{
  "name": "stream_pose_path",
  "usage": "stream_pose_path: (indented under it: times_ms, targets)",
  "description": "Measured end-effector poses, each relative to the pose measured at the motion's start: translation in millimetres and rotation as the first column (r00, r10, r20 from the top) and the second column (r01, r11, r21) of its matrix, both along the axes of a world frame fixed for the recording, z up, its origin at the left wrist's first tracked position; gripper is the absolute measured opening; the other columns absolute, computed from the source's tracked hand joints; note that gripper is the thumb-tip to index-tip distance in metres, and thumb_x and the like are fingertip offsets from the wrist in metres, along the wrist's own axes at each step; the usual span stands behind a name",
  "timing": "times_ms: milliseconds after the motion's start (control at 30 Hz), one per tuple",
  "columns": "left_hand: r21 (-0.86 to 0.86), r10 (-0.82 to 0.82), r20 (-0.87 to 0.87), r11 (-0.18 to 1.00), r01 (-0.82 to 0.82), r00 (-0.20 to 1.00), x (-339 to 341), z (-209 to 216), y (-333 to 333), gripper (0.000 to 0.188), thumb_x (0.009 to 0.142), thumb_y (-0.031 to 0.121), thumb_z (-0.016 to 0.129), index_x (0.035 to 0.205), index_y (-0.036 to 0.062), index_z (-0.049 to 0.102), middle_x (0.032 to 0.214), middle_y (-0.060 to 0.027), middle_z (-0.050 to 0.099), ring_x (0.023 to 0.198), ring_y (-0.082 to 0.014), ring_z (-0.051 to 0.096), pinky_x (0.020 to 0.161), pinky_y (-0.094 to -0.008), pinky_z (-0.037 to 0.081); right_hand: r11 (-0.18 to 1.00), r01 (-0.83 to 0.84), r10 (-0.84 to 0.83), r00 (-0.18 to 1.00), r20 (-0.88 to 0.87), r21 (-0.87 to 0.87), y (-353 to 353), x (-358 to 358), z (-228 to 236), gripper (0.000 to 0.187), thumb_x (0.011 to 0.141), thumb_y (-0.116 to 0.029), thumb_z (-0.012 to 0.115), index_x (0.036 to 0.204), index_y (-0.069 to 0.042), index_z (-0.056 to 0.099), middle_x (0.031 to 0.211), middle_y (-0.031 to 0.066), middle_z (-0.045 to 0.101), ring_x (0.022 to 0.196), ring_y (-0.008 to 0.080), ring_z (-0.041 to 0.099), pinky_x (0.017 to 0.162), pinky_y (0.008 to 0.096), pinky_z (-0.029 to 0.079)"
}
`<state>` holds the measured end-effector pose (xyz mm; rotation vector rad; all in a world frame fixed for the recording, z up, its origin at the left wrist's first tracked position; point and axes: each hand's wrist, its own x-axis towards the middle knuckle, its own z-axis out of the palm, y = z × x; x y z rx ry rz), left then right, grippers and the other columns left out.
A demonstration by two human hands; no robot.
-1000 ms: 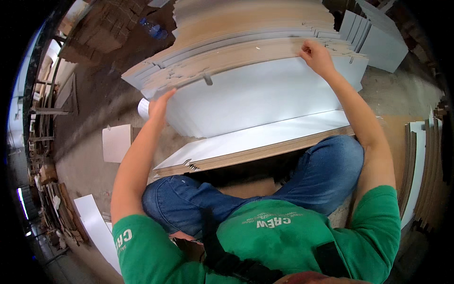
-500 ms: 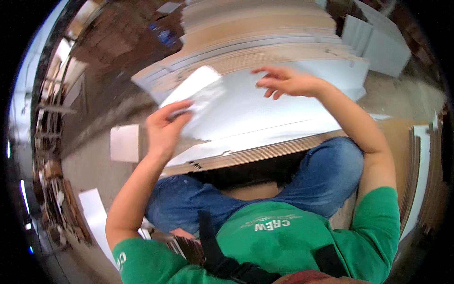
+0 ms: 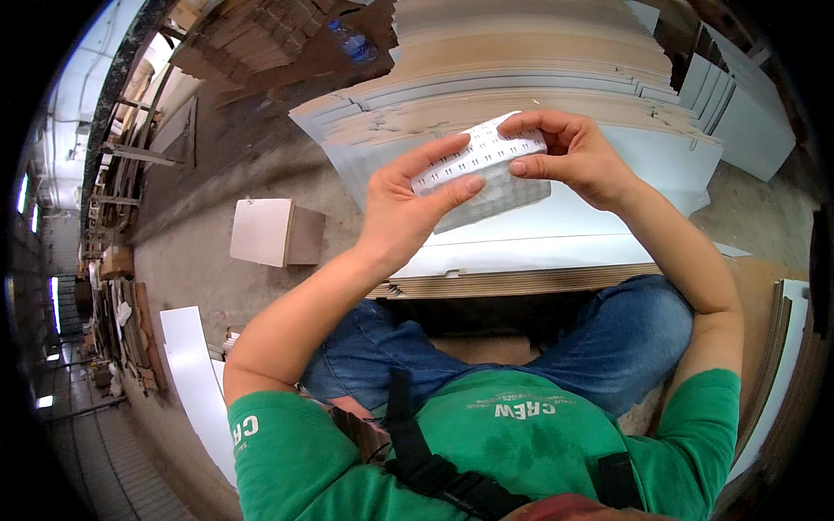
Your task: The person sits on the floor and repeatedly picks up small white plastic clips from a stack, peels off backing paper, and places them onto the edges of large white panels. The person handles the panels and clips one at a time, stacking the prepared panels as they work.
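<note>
A white sheet of small round stickers, printed with rows of small dark marks, is held up above a stack of flat white boards. The sheet is bent over, so a greyer face with a pattern of circles shows below the printed part. My left hand is closed on its left end, thumb below and fingers above. At the right end, the thumb and fingers of my right hand pinch the sheet's edge. Whether a single sticker is between those fingertips, I cannot tell.
Further board stacks rise behind the near one, in steps. A pale box-like block stands on the floor to the left. White panels lean at the right, a white strip lies at left, and a plastic bottle lies farther back.
My right hand has come from open in the air to pinch the sheet's right end. My left hand has moved right with the sheet, and the view has shifted.
</note>
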<state>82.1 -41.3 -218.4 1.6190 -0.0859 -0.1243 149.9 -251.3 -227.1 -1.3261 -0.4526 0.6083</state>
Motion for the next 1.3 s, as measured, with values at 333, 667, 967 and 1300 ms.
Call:
stream_pose_path:
  times_ms: [333,667,967,1300]
  targets:
    - [0.027,0.079,-0.029,0.997,-0.078,0.996,1,1,0,0.033,0.076,0.011,0.069,0.106,0.0018,0.061,0.097,-0.0062,0.062,0.085,-0.0098,0.056,0.077,-0.0227,0.046,0.996,0.081,-0.077,0.993,0.089,-0.033,6,-5,-1,0.030,0.074,-0.008,0.069,0.102,-0.003,0.060,0.092,0.0058,0.062,0.082,0.0113,0.059,0.073,0.0240,0.051]
    - [0.024,0.040,-0.183,0.999,-0.036,0.982,12,-9,11,0.023,0.079,0.016,0.067,0.095,0.0003,0.065,0.083,-0.0045,0.063,0.075,-0.0078,0.055,0.066,-0.0201,0.044,0.974,0.102,-0.077,0.989,0.125,-0.204,-1,2,-3,0.016,0.076,-0.015,0.068,0.086,-0.003,0.065,0.070,0.0016,0.061,0.063,0.0066,0.055,0.055,0.0199,0.045]
    - [-0.185,-0.063,-0.343,0.983,-0.002,0.937,17,-11,33,0.032,0.079,0.018,0.066,0.105,0.0001,0.059,0.087,-0.0057,0.062,0.078,-0.0120,0.057,0.071,-0.0241,0.046,0.981,0.060,-0.061,0.998,-0.002,-0.185,-8,6,-4,0.021,0.081,-0.021,0.064,0.089,-0.002,0.063,0.072,0.0035,0.061,0.063,0.0105,0.057,0.055,0.0244,0.049]
    - [-0.173,-0.001,-0.306,0.983,-0.054,0.952,17,-14,30,0.029,0.080,0.015,0.065,0.105,0.0025,0.060,0.081,-0.0043,0.062,0.069,-0.0075,0.054,0.057,-0.0211,0.043,0.883,0.185,-0.056,0.954,0.295,-0.432,-15,17,0,0.026,0.079,-0.023,0.067,0.092,-0.001,0.061,0.068,0.0001,0.056,0.057,0.0072,0.051,0.051,0.0200,0.043]
